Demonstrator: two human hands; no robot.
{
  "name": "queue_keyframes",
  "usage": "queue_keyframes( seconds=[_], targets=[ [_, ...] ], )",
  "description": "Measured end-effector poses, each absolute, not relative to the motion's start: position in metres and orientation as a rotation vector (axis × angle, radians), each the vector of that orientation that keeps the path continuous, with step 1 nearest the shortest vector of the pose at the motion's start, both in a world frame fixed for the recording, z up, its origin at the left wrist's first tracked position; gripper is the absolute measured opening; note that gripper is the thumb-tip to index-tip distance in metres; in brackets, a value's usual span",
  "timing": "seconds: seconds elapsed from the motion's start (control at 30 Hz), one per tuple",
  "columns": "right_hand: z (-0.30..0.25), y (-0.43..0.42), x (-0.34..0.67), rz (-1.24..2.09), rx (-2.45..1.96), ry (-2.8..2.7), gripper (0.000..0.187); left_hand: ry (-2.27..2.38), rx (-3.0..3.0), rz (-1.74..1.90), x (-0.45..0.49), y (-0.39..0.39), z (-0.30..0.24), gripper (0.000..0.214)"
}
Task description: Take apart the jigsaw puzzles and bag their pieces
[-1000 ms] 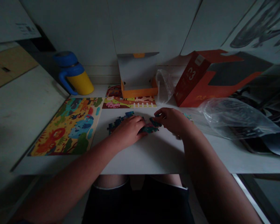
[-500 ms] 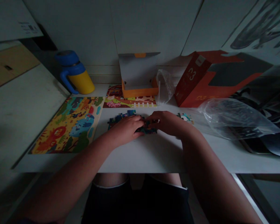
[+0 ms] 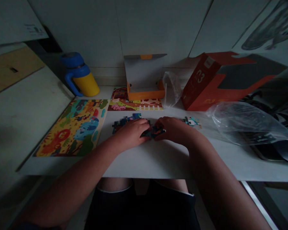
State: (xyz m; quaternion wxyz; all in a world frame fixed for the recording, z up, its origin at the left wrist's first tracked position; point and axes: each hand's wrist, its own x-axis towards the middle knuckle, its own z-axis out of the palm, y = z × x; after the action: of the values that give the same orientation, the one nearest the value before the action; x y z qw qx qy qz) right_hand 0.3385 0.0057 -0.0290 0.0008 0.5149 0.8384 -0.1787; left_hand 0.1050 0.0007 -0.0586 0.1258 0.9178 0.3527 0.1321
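My left hand [image 3: 132,133] lies flat, fingers loose, on the half-built puzzle [image 3: 124,121]. My right hand [image 3: 176,129] pinches a dark piece [image 3: 155,130] against its edge (a loose piece [image 3: 192,121] lies nearby).

The white tabletop [image 3: 158,159] carries a colourful puzzle [image 3: 74,127] at left, dark puzzle pieces [image 3: 124,121] in the middle, a jug [image 3: 83,76], an orange box [image 3: 145,94], a red box [image 3: 206,86] and a plastic bag [image 3: 242,123].

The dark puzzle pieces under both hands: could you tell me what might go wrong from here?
Left hand and right hand cover the dark puzzle pieces in dim light, so a piece might be pressed in misaligned. The loose piece beside the right wrist could be swept away by the arm.
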Motion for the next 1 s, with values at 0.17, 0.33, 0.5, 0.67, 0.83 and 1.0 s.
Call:
queue_keyframes(
  seconds=[0.17, 0.33, 0.5, 0.67, 0.83, 1.0],
  targets=[
    [-0.031, 0.006, 0.337, -0.602, 1.616, 2.59, 0.048, 1.018, 2.654, 0.406, 0.105, 0.001, -0.059, 0.023],
    [-0.035, 0.003, 0.339, -0.61, 1.643, 2.632, 0.051, 1.025, 2.662, 0.395, 0.106, 0.001, -0.06, 0.024],
    [-0.039, 0.0, 0.339, -0.641, 1.641, 2.699, 0.052, 1.041, 2.679, 0.383, 0.105, 0.001, -0.06, 0.023],
    [-0.035, -0.003, 0.339, -0.772, 1.599, 2.69, 0.06, 1.037, 2.688, 0.386, 0.105, 0.002, -0.063, 0.025],
    [-0.034, 0.001, 0.338, -0.748, 1.559, 2.813, 0.033, 1.019, 2.648, 0.451, 0.105, 0.003, -0.063, 0.026],
    [-0.041, 0.005, 0.334, -0.633, 1.489, 2.846, 0.024, 1.011, 2.667, 0.499, 0.106, 0.005, -0.062, 0.013]
  ],
)
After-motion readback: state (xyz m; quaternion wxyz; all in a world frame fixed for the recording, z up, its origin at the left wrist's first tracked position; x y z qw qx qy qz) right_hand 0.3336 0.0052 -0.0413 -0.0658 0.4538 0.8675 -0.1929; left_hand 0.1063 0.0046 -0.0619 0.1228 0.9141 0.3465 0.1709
